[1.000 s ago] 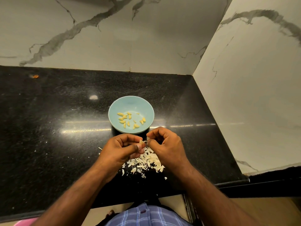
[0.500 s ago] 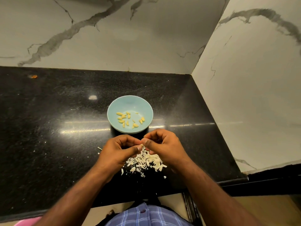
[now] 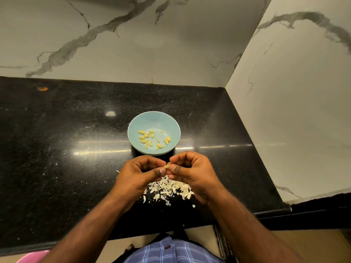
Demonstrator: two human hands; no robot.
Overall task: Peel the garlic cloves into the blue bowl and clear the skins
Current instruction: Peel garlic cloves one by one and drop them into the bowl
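Note:
A light blue bowl (image 3: 133,130) stands on the black counter and holds several yellowish peeled garlic cloves (image 3: 146,139). Just in front of the bowl, my left hand (image 3: 136,175) and my right hand (image 3: 193,171) meet fingertip to fingertip. Both pinch one small garlic clove (image 3: 167,166) between thumbs and forefingers; most of it is hidden by the fingers. Below the hands lies a pile of white garlic skins (image 3: 169,188) on the counter, partly covered by my right wrist.
The black stone counter (image 3: 57,149) ends at a front edge close to my body and meets marble walls at the back and right. Small skin flecks (image 3: 57,164) are scattered left of the pile. An orange speck (image 3: 42,89) lies far left.
Both hands stayed together over the skin pile, shifting slightly; the fingertips reworked their pinch on the clove. Bowl and pile have not moved.

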